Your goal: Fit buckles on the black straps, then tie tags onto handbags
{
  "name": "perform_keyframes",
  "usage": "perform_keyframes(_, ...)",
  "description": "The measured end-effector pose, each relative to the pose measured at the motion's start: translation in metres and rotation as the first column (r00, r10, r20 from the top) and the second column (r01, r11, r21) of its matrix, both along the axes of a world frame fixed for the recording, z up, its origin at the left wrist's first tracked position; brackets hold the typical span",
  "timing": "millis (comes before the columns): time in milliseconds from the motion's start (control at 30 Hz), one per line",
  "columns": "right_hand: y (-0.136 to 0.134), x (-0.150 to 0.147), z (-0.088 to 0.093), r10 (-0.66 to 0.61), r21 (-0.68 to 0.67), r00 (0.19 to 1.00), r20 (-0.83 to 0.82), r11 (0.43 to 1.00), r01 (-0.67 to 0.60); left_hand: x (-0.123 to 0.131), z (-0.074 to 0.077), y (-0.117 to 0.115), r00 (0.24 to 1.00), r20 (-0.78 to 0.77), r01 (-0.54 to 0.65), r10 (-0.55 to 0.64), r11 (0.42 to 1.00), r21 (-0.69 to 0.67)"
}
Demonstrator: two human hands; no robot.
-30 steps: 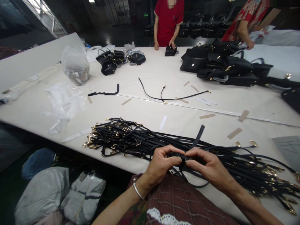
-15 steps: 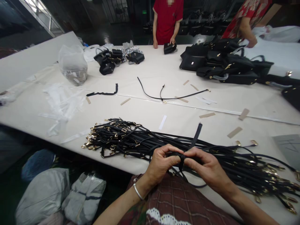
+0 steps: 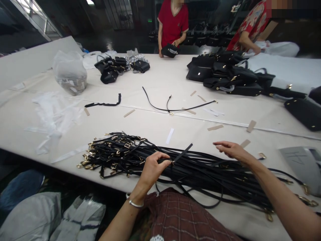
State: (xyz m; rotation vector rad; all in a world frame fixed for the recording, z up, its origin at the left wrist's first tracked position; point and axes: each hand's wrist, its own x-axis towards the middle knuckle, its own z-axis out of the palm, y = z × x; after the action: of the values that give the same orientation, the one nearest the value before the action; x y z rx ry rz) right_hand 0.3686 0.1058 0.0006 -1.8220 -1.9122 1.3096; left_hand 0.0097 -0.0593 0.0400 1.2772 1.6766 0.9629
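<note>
My left hand [image 3: 154, 170] pinches a thin black strap [image 3: 183, 153] between thumb and fingers. One end of that strap sticks up to the right. Beneath lies a long bundle of black straps [image 3: 200, 167] with gold buckles and clasps, spread across the near side of the table. Off to the right, above the bundle, my right hand [image 3: 232, 150] is held out with fingers stretched and nothing in them. A single black strap [image 3: 155, 106] lies curved farther up the table, and a short black strip [image 3: 105, 104] rests to its left.
Black handbags [image 3: 223, 72] are piled at the back right, with a smaller group [image 3: 110, 68] at the back left. A filled clear plastic bag [image 3: 70, 73] stands at left. Paper strips lie scattered. Across the table a person in red [image 3: 173, 23] handles a black bag.
My right hand has let go of the strap and moved up and right, its fingers now stretched out. My left hand keeps hold of the strap and has shifted left.
</note>
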Motion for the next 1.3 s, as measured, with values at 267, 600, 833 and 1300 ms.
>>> perform_keyframes(267,0.012,-0.015,-0.008,-0.019,0.276,0.973,0.229,0.960,-0.046,-0.007,-0.001,-0.002,0.998,0.059,0.023,-0.021,0.999,-0.037)
perform_keyframes(600,-0.073,-0.146,0.072,-0.217,-0.341,0.560,-0.799,0.932,-0.125,0.005,0.005,-0.001,0.977,0.181,0.122,-0.113,0.992,-0.038)
perform_keyframes(833,-0.080,-0.149,0.092,-0.309,-0.386,0.446,-0.840,0.918,-0.091,0.015,0.007,-0.007,0.971,0.221,0.093,-0.090,0.996,-0.003)
perform_keyframes(1300,-0.096,-0.185,0.110,-0.203,-0.360,0.462,-0.863,0.889,-0.282,0.030,0.012,-0.017,0.942,0.298,0.136,-0.152,0.988,0.075)
